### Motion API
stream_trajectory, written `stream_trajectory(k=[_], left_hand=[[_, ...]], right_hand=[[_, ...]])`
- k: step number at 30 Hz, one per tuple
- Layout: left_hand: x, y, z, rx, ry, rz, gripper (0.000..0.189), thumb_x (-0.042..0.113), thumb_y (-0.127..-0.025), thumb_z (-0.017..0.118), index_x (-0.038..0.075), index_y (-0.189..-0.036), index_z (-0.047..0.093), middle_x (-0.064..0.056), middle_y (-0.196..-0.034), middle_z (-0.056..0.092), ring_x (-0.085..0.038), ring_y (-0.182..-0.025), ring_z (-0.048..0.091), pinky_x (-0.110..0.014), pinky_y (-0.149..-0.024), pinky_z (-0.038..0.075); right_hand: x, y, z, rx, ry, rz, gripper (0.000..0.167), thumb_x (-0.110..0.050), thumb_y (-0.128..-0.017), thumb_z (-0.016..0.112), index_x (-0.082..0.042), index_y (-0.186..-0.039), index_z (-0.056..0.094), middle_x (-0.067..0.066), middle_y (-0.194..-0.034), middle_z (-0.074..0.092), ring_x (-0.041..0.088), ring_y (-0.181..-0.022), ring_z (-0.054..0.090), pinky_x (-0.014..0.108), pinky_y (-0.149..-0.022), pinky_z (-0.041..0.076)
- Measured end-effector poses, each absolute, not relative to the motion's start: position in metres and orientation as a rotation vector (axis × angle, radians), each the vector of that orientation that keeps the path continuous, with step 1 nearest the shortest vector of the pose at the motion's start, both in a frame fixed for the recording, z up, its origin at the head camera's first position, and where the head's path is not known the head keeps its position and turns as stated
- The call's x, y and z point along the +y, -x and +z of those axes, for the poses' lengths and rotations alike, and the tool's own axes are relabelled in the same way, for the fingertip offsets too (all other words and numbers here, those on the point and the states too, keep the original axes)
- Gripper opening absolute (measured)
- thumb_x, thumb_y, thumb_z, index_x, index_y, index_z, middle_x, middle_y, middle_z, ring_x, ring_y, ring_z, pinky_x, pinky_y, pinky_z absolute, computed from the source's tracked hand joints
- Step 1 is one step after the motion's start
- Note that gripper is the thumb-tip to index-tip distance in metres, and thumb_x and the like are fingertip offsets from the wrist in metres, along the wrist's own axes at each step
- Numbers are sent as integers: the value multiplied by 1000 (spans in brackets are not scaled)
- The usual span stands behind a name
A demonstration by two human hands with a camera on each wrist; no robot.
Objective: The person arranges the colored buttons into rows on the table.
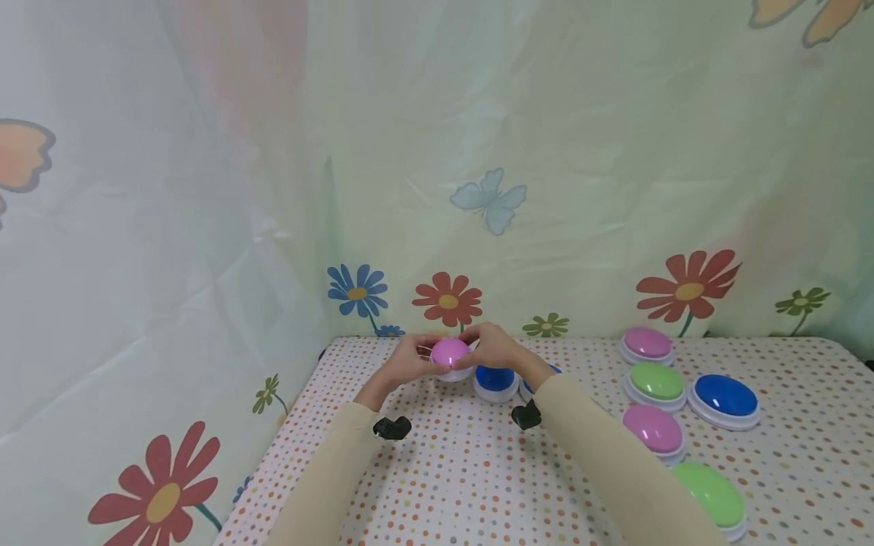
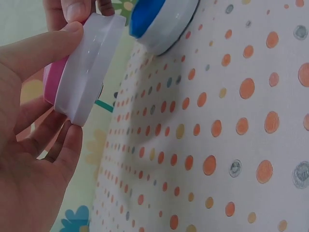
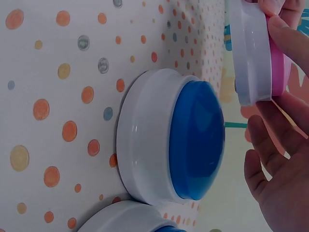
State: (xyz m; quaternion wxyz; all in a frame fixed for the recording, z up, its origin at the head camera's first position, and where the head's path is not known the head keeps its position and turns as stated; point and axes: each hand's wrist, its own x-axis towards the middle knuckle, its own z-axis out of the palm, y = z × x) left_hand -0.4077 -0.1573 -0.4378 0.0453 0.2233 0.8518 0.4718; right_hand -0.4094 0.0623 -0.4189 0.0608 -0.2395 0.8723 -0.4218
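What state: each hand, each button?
Held pink button: off the table, dome up
Left hand: holds it
Right hand: holds it
Adjacent blue button: on table, dome up
Partly hidden blue button: on table
Five buttons at right: all on table, dome up

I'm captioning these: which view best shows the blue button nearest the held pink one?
The right wrist view: the blue button appears large, side-on and nearly whole. The head view shows it small, partly hidden by the right hand; the left wrist view cuts it off at the top edge.
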Motion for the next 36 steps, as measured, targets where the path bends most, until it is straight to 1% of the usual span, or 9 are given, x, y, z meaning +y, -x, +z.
stream_trajectory(k=[4,6,10,13,14,23,29,36], left_hand=[[-160,410,-443,2583,-684,1451,54,15,-80,81,9,-130,60,-4,-119,64,-23,-103,58,-35,-86,52],[-159,405,-438,2567,-685,1461,54,11,-81,80,4,-130,59,-10,-120,63,-28,-105,58,-36,-86,52],[-161,406,-441,2582,-654,1447,53,12,-80,81,6,-129,60,-8,-119,63,-26,-105,58,-36,-86,52],[-163,413,-449,2613,-596,1413,53,15,-79,82,10,-128,61,-3,-117,63,-21,-103,58,-34,-86,52],[-163,413,-450,2613,-576,1410,53,15,-79,82,10,-128,61,-2,-117,63,-21,-103,58,-34,-86,52],[-163,412,-455,2589,-502,1440,55,17,-80,82,6,-128,59,-6,-116,62,-23,-102,58,-35,-85,52],[-163,409,-460,2576,-485,1433,57,19,-79,82,5,-129,58,-5,-117,62,-22,-102,59,-33,-85,52],[-162,407,-464,2590,-462,1409,56,18,-79,82,6,-129,59,-5,-117,61,-23,-104,57,-35,-87,51]], right_hand=[[60,411,-422,2654,687,-1246,52,-26,-76,84,-4,-120,66,5,-110,66,24,-102,58,39,-84,52],[58,412,-422,2658,678,-1232,53,-26,-77,83,-3,-121,65,6,-111,66,24,-104,58,41,-87,51],[55,414,-424,2660,656,-1205,55,-26,-77,83,-3,-123,64,6,-113,66,25,-106,58,41,-88,50],[53,416,-425,2663,639,-1186,56,-27,-77,83,-3,-123,64,7,-113,66,25,-106,58,40,-88,51],[53,417,-426,2667,636,-1176,56,-27,-77,83,-2,-123,64,7,-113,66,26,-106,58,41,-88,51],[50,422,-433,2696,617,-1104,53,-28,-77,84,-4,-120,65,6,-112,66,23,-106,59,41,-91,49],[48,419,-439,2679,592,-1108,49,-26,-78,83,-5,-119,65,7,-112,65,24,-107,58,42,-92,49],[47,419,-445,2696,554,-1087,56,-29,-76,85,-2,-121,64,9,-113,65,25,-107,58,44,-93,48]])
